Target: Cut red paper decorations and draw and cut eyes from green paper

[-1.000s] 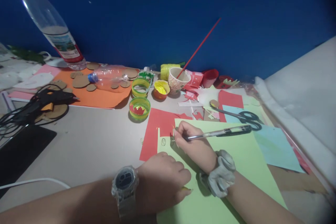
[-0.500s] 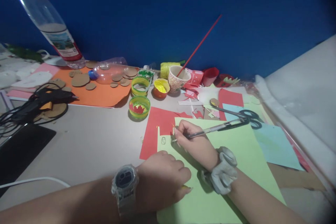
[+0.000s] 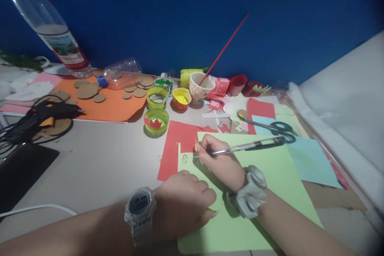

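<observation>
In the head view, the right hand [image 3: 223, 165] pinched a slim clear-and-black plastic pen [image 3: 246, 147] close to its tip, apparently for fine control, beside a small inked oval [image 3: 185, 159] at the far left corner of a large pale-green paper sheet [image 3: 264, 212] by the near edge of the grey worktop [image 3: 111, 156]. The left hand [image 3: 186, 205] lay curled across that sheet's left edge, probably steadying it; whether it gripped the tiny yellow bit [image 3: 211, 211] by its thumb, I could not tell.
</observation>
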`<state>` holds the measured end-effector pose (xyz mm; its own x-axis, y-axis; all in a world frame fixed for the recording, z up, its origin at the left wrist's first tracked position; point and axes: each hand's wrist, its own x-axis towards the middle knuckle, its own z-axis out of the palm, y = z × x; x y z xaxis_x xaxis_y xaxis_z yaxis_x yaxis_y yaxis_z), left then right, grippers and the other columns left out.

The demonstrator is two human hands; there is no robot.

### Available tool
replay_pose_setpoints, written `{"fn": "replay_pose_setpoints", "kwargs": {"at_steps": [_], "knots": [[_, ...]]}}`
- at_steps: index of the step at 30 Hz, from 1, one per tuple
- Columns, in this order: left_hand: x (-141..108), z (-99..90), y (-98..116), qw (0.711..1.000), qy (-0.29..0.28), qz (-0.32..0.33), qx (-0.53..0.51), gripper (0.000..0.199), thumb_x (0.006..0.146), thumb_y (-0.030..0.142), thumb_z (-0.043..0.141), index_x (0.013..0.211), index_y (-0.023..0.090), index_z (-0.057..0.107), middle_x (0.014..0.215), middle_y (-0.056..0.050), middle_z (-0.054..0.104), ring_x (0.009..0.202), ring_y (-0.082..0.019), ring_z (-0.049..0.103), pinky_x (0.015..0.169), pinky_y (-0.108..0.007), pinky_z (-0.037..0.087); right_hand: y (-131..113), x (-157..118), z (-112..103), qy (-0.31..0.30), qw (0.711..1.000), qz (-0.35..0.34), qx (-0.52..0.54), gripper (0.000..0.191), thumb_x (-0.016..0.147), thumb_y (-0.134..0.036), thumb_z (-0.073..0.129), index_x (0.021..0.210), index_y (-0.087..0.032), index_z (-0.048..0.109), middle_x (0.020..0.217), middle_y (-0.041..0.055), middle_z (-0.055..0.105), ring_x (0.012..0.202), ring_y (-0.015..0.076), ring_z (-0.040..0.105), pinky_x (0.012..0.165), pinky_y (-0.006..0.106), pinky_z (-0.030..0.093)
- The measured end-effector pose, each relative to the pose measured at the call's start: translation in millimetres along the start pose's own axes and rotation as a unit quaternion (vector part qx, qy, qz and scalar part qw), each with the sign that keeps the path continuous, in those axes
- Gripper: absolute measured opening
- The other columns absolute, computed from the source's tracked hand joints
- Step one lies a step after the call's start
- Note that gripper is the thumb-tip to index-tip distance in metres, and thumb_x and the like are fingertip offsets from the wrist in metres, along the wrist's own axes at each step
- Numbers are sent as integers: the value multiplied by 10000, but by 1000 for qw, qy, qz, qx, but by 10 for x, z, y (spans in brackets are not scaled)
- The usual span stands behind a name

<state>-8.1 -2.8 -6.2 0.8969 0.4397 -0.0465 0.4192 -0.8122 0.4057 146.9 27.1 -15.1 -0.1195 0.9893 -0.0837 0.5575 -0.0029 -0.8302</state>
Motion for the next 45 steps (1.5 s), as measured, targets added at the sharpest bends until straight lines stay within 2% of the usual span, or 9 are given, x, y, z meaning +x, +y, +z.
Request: {"fn": "replay_pose_setpoints", "kwargs": {"at_steps": [38,45], "knots": [[5,-24,1,1000,3,-1,-3,223,864,366,525,745,178,523,744,-6,611,683,-182,561,641,-310,412,7,0,-15,-21,999,-19,-17,258,843,-279,488,629,-207,363,560,-58,400,521,98,361,500,229,329],[9,-14,-6,1000,-2,3,2,231,869,376,514,742,182,503,752,0,605,688,-186,558,646,-319,415,26,-10,-11,15,1000,16,11,265,859,-299,471,637,-213,355,525,-65,388,483,97,367,475,226,317]]}}
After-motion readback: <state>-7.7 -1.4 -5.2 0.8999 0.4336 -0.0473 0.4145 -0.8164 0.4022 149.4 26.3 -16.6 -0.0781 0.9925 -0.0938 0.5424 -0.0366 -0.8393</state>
